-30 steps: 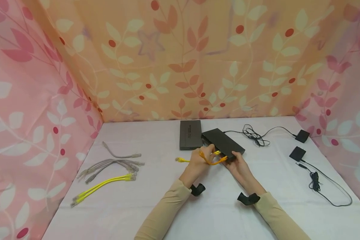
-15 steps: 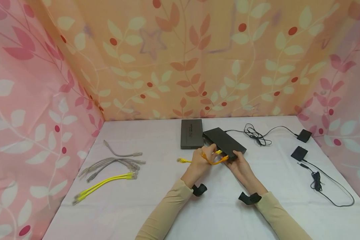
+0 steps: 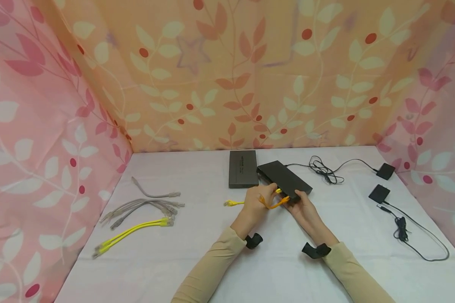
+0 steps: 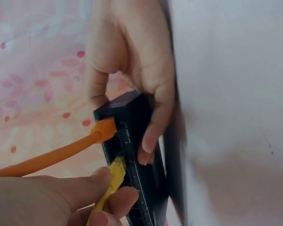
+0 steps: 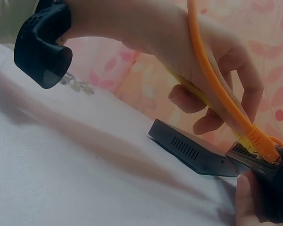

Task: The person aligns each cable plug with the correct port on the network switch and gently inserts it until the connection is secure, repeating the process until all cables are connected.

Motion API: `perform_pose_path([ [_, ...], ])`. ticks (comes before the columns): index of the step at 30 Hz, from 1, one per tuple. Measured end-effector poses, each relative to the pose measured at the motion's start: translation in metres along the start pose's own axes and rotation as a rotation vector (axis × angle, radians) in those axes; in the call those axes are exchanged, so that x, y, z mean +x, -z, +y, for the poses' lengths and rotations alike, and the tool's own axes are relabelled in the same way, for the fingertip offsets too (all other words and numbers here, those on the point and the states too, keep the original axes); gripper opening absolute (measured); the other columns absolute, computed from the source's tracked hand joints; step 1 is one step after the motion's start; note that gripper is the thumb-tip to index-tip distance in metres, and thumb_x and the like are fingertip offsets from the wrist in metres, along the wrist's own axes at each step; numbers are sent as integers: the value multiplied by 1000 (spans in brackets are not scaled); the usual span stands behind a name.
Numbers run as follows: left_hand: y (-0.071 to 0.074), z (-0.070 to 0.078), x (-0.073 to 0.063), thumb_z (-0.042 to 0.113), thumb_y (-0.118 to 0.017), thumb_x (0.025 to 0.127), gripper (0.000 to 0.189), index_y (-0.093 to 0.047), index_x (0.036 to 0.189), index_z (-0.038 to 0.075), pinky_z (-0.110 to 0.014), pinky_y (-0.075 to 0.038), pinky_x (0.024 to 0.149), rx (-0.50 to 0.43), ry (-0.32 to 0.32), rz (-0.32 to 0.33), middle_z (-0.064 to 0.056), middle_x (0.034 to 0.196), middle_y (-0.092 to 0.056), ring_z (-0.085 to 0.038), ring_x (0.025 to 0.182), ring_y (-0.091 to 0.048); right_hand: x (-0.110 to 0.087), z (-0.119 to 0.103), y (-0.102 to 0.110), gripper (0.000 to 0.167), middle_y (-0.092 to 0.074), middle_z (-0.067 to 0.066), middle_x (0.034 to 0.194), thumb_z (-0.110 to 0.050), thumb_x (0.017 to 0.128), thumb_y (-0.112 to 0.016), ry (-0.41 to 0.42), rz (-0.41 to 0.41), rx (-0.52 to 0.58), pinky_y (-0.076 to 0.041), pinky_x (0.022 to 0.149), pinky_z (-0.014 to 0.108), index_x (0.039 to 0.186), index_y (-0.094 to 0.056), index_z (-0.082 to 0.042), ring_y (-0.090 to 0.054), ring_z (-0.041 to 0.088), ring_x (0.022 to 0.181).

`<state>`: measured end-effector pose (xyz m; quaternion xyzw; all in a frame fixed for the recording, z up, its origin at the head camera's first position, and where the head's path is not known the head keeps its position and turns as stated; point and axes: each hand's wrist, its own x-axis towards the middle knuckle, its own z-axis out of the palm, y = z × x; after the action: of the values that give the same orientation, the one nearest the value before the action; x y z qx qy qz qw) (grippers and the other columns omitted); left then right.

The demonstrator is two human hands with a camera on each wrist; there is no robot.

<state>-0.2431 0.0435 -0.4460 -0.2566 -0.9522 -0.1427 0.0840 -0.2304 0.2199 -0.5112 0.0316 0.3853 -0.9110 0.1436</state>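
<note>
My left hand [image 3: 255, 207] pinches the plug end of a yellow network cable [image 4: 116, 175] between thumb and fingers, right at a port of the black network switch [image 3: 286, 179]. An orange network cable [image 4: 61, 155] has its plug in a port at the end of the same row and loops up past the left hand. Gripping the near right corner of the switch, my right hand [image 3: 302, 210] holds it tilted, thumb on top and fingers beneath. The yellow cable's other plug [image 3: 233, 203] pokes out left of the left hand.
A second switch [image 3: 243, 169] lies flat just behind. Grey cables [image 3: 148, 204] and yellow cables [image 3: 130, 231] lie on the left. On the right are two black power adapters, one [image 3: 385, 171] with its cord running to the held switch, the other [image 3: 379, 193] loose.
The left hand has shifted slightly right, its fingers closer to the switch's port. The right hand and the switch stay almost where they were.
</note>
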Motion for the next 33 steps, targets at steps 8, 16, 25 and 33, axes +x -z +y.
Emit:
perform_pose_path([
  [8, -3, 6, 0, 25, -59, 91, 9, -63, 87, 18, -17, -31, 42, 17, 0, 38, 6, 60, -59, -8, 46, -47, -2, -1, 0, 64, -27, -1, 134, -25, 101, -35, -5, 29, 9, -43, 94, 27, 147, 9, -14, -54, 11, 109],
  [16, -9, 27, -6, 16, -60, 88, 12, -61, 100, 13, -18, -37, 42, 196, -26, 0, 6, 57, -57, -6, 45, -48, 1, -2, -5, 63, -22, 4, 125, -30, 99, -41, -29, 117, 5, -43, 89, 24, 143, 2, -15, -46, 14, 98],
  [25, -1, 37, -10, 17, -61, 88, 14, -59, 101, 13, -19, -39, 43, 188, 20, -47, 4, 63, -62, -7, 50, -54, 0, -4, -8, 56, -25, 5, 122, -31, 100, -38, -51, 151, -43, -45, 85, 22, 140, -4, -14, -48, 14, 94],
  [33, -2, 33, -9, 15, -61, 89, 7, -63, 95, 12, -16, -37, 42, 63, 50, -52, 3, 63, -61, -4, 48, -48, 1, -5, -5, 52, -23, 4, 127, -25, 101, -35, -71, 110, -64, -46, 83, 25, 141, -5, -13, -49, 15, 94],
])
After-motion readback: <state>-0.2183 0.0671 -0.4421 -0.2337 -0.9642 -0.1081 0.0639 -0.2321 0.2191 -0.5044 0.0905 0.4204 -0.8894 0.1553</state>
